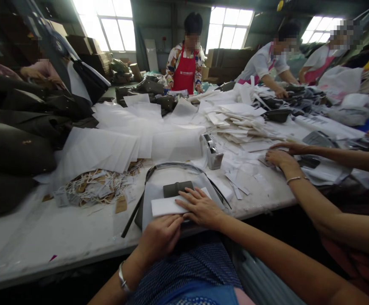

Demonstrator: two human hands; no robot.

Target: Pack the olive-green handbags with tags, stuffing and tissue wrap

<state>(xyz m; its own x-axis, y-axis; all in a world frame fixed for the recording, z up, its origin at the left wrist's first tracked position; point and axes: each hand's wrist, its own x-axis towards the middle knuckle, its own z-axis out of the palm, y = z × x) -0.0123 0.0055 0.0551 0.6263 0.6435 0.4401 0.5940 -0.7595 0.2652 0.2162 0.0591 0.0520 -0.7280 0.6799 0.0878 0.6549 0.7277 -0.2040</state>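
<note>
A dark grey-green handbag [138, 218] lies flat at the table's near edge, its strap [174, 164] arched away from me. Covering most of its front is a translucent white sheet [154, 190], with a small dark flat piece [173, 187] on top. Across the bag rests a white foam strip [163, 206]. My right hand [202, 207] lies over the strip's right part, fingers outstretched. My left hand [163, 232] is at the strip's near edge, fingers bent and pressed together; what they pinch is hidden.
Beyond the bag stand a tape dispenser [212, 152] and fanned white sheets [102, 146]. Tags with strings [97, 186] are heaped left, near stacked dark bags [12, 144]. A co-worker's hands [283, 156] work close on the right; other people stand across the table.
</note>
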